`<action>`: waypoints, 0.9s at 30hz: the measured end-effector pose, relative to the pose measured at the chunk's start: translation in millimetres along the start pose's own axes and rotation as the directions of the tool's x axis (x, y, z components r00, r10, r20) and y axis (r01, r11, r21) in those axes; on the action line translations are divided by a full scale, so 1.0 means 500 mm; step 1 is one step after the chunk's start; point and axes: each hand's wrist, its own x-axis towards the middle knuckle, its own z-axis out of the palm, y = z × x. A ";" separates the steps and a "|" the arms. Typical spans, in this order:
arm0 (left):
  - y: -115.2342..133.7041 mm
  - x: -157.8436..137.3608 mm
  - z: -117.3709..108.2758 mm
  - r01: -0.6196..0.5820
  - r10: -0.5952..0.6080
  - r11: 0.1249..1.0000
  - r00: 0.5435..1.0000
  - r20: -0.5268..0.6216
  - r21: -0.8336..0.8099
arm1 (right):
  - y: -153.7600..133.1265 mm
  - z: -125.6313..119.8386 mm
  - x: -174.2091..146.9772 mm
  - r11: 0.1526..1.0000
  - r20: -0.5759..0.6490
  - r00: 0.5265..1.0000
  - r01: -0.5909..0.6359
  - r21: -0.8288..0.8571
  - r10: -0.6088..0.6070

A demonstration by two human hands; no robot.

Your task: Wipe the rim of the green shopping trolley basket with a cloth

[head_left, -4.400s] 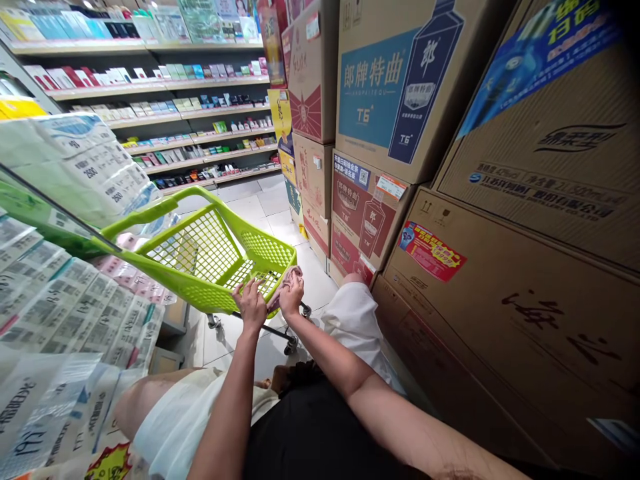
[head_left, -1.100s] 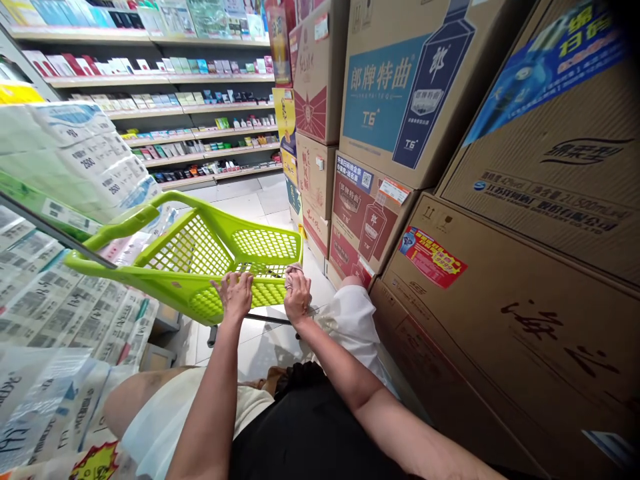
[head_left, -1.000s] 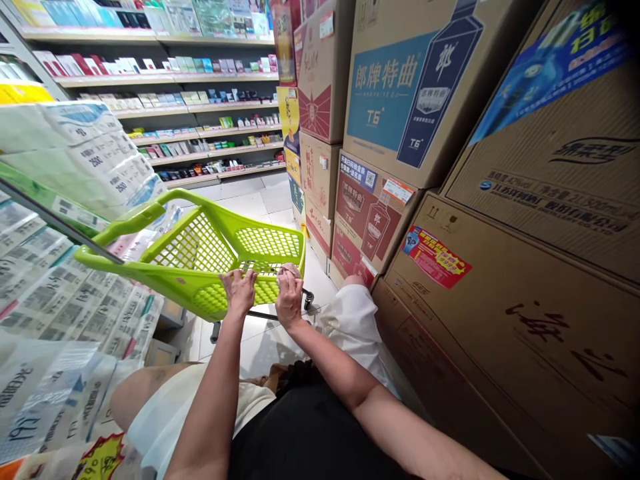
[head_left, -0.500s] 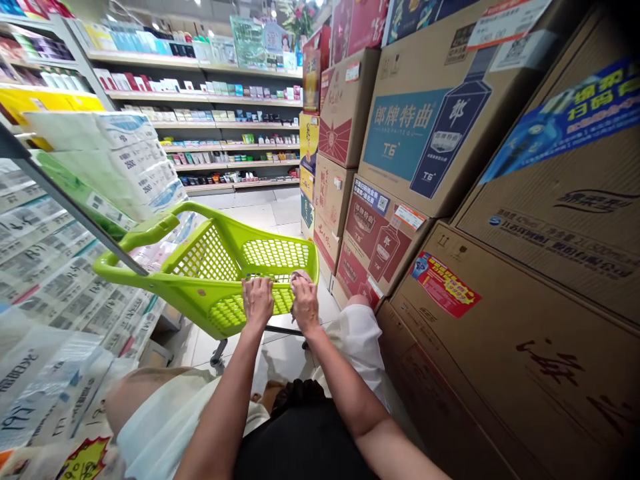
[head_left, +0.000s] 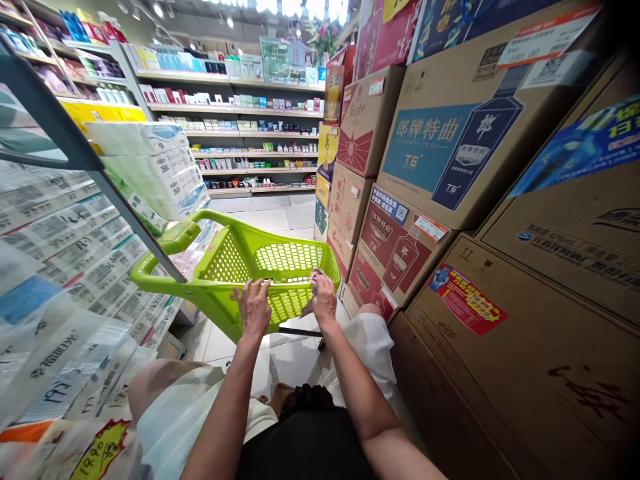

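Observation:
A lime-green plastic shopping basket cart (head_left: 206,288) with perforated sides stands before my knees, its grey metal handle (head_left: 137,223) slanting up to the left. My left hand (head_left: 254,310) is at the near rim with fingers lifted and spread, holding nothing; whether the fingertips touch the rim is unclear. Farther right along the same rim, my right hand (head_left: 325,300) is closed round a crumpled pinkish-grey cloth (head_left: 316,279). Part of the cloth hangs below the hand outside the basket. My right fingers hide much of it.
Stacked cardboard cartons (head_left: 420,147) rise close on my right. Wrapped paper packs (head_left: 150,160) are piled on the left. Shelves (head_left: 240,113) of small boxes and bottles line the back, across pale floor tiles (head_left: 260,208).
My left hand has loosened from the rim and its fingers have spread. The right hand keeps the cloth at the rim. The whole scene has shifted rightward in view.

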 end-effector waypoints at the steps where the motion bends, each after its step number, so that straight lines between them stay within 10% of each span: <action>1: -0.002 -0.001 -0.003 0.015 -0.015 1.000 1.000 -0.020 -0.001 | -0.002 0.001 -0.001 1.000 -0.031 0.999 -0.026 -0.018 0.025; 7: 0.004 -0.003 -0.025 0.023 -0.023 1.000 0.999 -0.034 -0.003 | -0.056 0.041 -0.014 0.959 0.065 0.961 0.261 0.114 -0.269; 12: -0.013 -0.007 -0.059 0.006 -0.003 1.000 0.996 -0.085 0.030 | -0.042 0.034 -0.002 0.998 -0.031 0.999 0.021 0.062 -0.019; 18: -0.015 -0.011 -0.091 0.056 -0.053 0.998 0.993 -0.109 0.019 | -0.112 0.075 -0.023 0.958 0.073 0.962 0.253 0.134 -0.264; 24: -0.036 -0.010 -0.127 0.111 -0.106 0.994 0.973 -0.203 0.014 | -0.127 0.074 -0.008 0.997 0.013 0.998 0.058 0.059 -0.059; 27: -0.044 -0.004 -0.144 0.141 -0.141 0.990 0.950 -0.279 -0.020 | -0.179 0.094 -0.010 0.963 0.089 0.962 0.248 0.103 -0.257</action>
